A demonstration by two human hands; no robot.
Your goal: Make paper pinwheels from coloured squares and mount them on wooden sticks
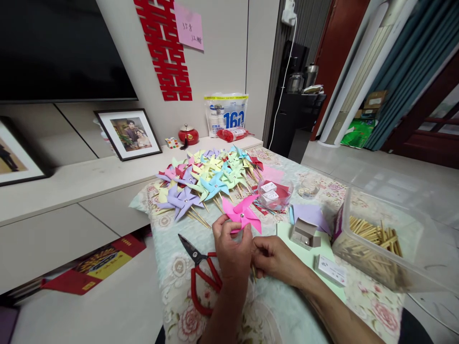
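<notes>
A bright pink paper pinwheel (pixel 242 215) is pinched in the fingers of my left hand (pixel 232 248), its folded blades facing up. My right hand (pixel 270 256) is closed just beside it, on a thin wooden stick (pixel 254 274) whose lower end shows below the fingers; the rest is hidden. Red-handled scissors (pixel 201 267) lie partly open under my left forearm. Beyond my hands, many finished paper pinwheels (pixel 215 184) on sticks lie in a heap, in purple, blue, green, yellow and red.
A clear tub of wooden sticks (pixel 380 260) stands at right. Near it are an open small box (pixel 304 234), a closed small box (pixel 330 270) and green paper (pixel 285 231). A clear bowl (pixel 283 196) holds small boxes. Framed photo (pixel 129 134) stands on the cabinet.
</notes>
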